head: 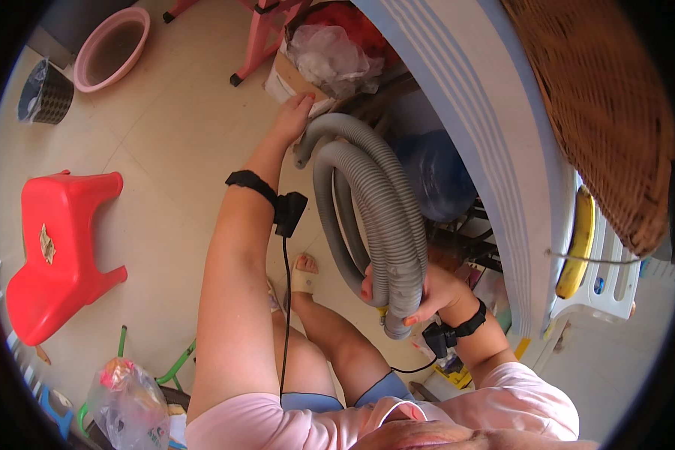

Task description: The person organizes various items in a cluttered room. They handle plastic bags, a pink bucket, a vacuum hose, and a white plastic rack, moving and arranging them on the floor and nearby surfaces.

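Observation:
A coiled grey corrugated hose point(391, 225) hangs in front of me, with my right hand point(436, 292) gripping its lower part. One hose end point(300, 160) is at the upper left of the coil, just below my left hand point(293, 118). That hand is at the edge of an open cardboard box point(295, 79) holding clear plastic bags point(334, 56); its fingers overlap the box, and whether they grip it is unclear. Near my right hand, a small yellow part point(382, 312) shows at the coil's bottom. Both forearms wear black straps with small devices, and cables run from them.
A striped cloth point(484, 129) covers a surface at right, with a wicker basket point(613, 112) and a banana point(576, 242). A large blue bottle point(439, 174) lies beneath. A red plastic stool point(56, 242), pink basin point(112, 50) and waste bin point(48, 93) stand left.

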{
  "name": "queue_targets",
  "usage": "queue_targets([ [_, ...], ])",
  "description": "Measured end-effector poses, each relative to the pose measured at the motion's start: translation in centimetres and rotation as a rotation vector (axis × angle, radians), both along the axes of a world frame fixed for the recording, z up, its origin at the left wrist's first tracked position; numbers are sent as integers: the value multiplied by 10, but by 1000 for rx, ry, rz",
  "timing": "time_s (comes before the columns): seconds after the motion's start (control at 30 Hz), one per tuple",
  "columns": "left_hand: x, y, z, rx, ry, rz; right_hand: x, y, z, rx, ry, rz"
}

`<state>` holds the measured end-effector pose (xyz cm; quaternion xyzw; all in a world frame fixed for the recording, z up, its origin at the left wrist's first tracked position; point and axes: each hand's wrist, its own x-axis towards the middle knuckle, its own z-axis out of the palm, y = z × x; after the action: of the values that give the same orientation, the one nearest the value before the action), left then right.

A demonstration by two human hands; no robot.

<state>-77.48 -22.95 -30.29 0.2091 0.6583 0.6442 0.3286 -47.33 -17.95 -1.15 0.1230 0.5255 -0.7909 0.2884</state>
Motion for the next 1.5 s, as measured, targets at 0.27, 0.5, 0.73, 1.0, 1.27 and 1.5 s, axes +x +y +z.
queue_targets([
  [0.27,-24,43,42,-830,906,-187,2,28,-13,45,-37,-61],
  [0.5,-23,39,36,-771,901,-178,-2,29,-23,41,-32,-63],
  [0.73,-28,21,38,-246,401,302,-3,23,-25,-8,-73,-131],
  [1.0,25,-85,76,417,-592,595,-17,-1,-31,-78,-3,-173],
  [1.27,147,-238,189,238,-507,107,-40,-61,14,-116,-78,-194],
  [1.5,197,-304,319,-110,-120,214,-45,-113,75,-177,-99,-156],
])
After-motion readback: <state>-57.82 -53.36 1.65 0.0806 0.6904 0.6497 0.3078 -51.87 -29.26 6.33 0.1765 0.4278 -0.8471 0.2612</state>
